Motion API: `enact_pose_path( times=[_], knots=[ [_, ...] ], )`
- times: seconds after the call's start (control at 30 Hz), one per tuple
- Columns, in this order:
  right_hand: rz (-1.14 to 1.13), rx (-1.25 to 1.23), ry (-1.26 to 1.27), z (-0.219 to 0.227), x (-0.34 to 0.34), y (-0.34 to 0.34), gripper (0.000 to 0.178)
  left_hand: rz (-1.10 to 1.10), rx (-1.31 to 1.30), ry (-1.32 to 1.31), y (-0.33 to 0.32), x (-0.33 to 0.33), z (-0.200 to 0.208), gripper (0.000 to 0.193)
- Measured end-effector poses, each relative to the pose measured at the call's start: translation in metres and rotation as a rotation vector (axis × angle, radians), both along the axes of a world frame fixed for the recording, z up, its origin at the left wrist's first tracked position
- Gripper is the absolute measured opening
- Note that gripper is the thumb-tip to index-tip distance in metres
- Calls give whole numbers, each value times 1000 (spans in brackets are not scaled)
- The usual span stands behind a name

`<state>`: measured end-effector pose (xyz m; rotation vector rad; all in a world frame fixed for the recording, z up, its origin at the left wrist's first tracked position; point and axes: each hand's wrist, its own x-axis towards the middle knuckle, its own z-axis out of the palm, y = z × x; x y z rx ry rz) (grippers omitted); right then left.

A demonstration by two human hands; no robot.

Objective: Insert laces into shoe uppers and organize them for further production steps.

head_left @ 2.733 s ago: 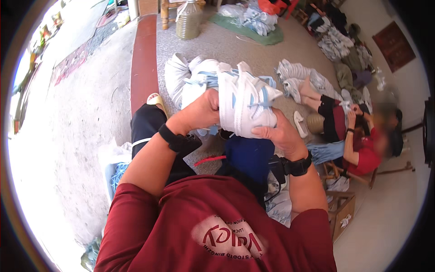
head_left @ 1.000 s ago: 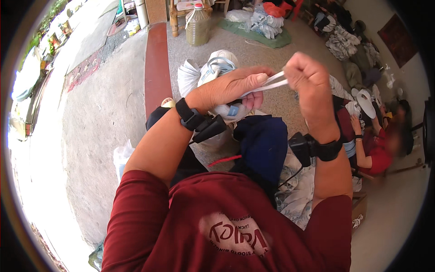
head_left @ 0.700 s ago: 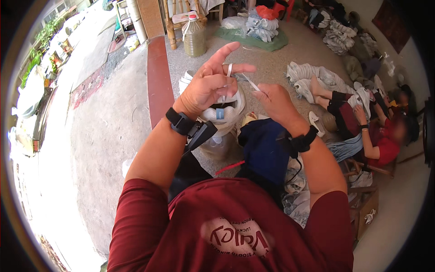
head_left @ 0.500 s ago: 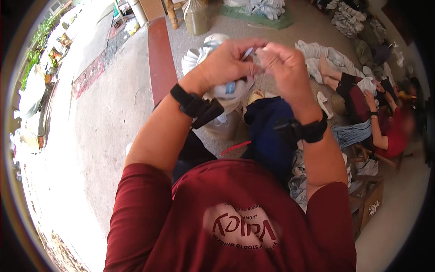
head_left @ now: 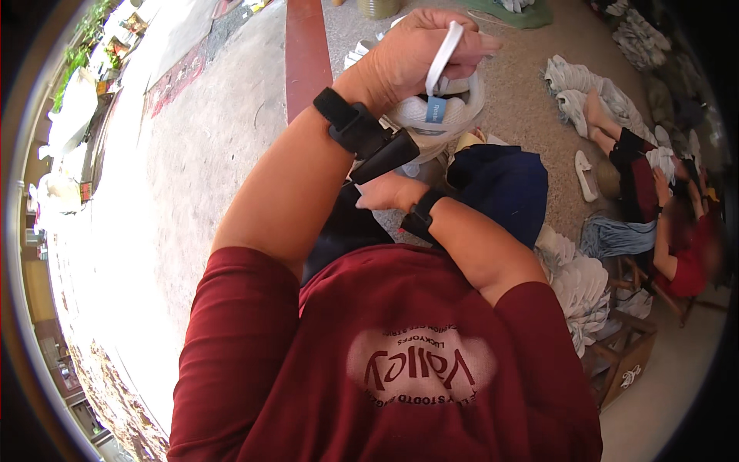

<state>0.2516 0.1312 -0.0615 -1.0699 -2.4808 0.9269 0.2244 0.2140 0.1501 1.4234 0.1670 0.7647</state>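
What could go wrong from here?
1. The narrow flat white strip lies across the fingers of the left hand; it might slip off or snag on the translucent plastic bag seen beyond it.
2. The right hand appears just below the black box-shaped wrist device. I can't judge depth, but the two might knock together if either hand shifts.

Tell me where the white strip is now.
In the head view, the white strip is near top centre, slanting across the left hand, its lower end pictured just above the blue label.
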Motion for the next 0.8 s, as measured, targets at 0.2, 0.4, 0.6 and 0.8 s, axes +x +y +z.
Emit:
enact_pose_path(
  times=[0.2,0.4,0.6,0.8],
  knots=[
    [302,-501,381,146,47,-35,21,-171,-8,-87,-3,-24,4,40],
    [263,-275,1096,305,163,-27,22,-293,150,164,-32,-16,18,41],
    [-211,-21,1234,306,237,-105,22,-276,38,131,-27,-22,-1,28],
    [-1015,-275,453,105,337,-230,12,-163,23,120,-28,-26,3,25]
  ],
)
